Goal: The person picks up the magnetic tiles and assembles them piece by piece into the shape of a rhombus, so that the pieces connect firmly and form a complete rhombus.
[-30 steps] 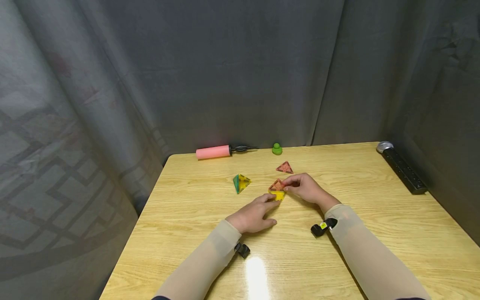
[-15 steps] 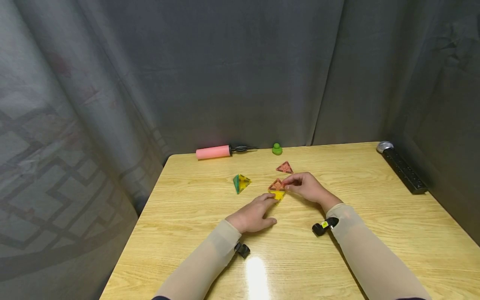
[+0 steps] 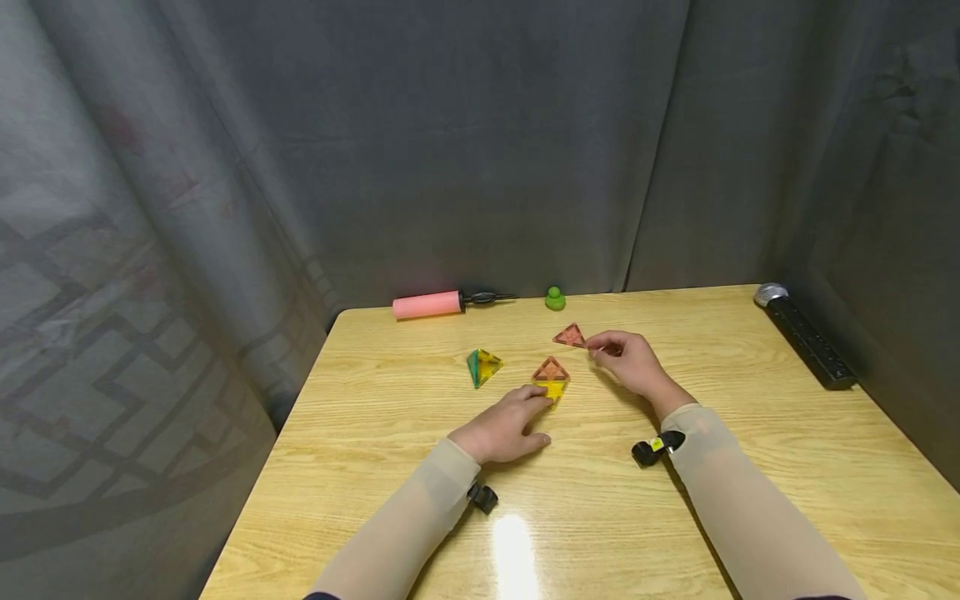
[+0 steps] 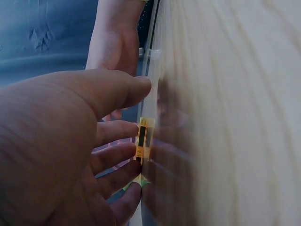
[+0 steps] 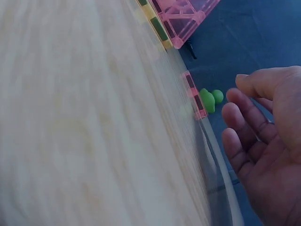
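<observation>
Nearest the front edge of the counter (image 3: 600, 533), I have the left hand (image 3: 504, 427) with fingers extended, tips resting on a yellow triangular magnetic tile (image 3: 553, 392). Just past it a red triangular tile (image 3: 551, 370) meets the yellow one, and the right wrist view shows that red piece raised off the counter, so I judge that pairing made. To its left, a green-and-yellow tile piece (image 3: 484, 367) already stands joined, with neither hand on it. My right hand (image 3: 630, 365) is loosely curved, pinching nothing, its fingertips just beside a second red triangular tile (image 3: 570, 335); I can't confirm contact. That tile lies flat, attached to nothing, so by my reading it is the one piece left loose. Farther back, a microphone (image 3: 804, 337) lies by the right edge, while a pink balloon pump (image 3: 428, 305) and a green figurine (image 3: 555, 298) line the far edge.
</observation>
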`<state>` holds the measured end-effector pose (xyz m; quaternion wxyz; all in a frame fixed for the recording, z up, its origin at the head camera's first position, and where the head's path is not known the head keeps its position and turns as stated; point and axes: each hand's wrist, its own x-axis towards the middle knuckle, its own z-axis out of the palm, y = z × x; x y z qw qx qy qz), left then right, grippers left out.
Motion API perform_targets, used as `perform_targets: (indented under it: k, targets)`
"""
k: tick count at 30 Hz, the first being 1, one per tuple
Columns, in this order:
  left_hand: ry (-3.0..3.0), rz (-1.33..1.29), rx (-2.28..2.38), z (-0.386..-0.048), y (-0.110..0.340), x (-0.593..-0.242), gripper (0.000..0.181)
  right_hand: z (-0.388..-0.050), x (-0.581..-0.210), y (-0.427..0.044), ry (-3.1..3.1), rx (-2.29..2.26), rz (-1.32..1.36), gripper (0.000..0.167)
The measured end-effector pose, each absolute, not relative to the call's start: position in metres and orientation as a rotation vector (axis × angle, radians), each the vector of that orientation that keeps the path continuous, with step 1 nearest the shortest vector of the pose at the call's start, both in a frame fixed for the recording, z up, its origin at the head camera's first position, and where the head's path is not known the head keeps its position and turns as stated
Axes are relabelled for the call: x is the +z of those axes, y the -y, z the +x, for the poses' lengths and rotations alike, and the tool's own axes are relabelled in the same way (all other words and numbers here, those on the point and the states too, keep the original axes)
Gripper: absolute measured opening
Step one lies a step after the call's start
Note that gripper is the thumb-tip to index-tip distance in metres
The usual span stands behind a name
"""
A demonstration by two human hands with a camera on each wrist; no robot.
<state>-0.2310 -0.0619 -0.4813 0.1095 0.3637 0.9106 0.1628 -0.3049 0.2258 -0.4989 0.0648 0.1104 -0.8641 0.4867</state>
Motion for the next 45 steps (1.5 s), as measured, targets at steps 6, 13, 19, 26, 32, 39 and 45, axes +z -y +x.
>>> perform_targets:
  k: [6,13,19,26,32,39,45]
  targets:
    - [-2.670,1.065,0.495,-0.232,0.063,-0.480,0.065,-0.305,-0.499,-0.228,2.628,1.440,0.325,0.027]
    - [-2.664,1.051,0.502,-0.234,0.064,-0.483,0.064,-0.308,-0.504,-0.229,2.683,1.465,0.414,0.040]
    - [-2.662,1.052,0.510,-0.234,0.065,-0.482,0.064,-0.310,-0.508,-0.229,2.696,1.484,0.439,0.041]
    - [-2.658,1.050,0.527,-0.234,0.065,-0.482,0.064,-0.311,-0.507,-0.227,2.745,1.447,0.455,0.040]
    - [-2.651,1.050,0.544,-0.235,0.065,-0.483,0.064,-0.314,-0.498,-0.223,2.785,1.373,0.421,0.036]
    - [-2.651,1.056,0.545,-0.236,0.066,-0.484,0.064,-0.326,-0.493,-0.219,2.818,1.309,0.476,0.037]
    - [-2.658,1.062,0.547,-0.238,0.067,-0.485,0.063,-0.333,-0.492,-0.217,2.857,1.268,0.487,0.037]
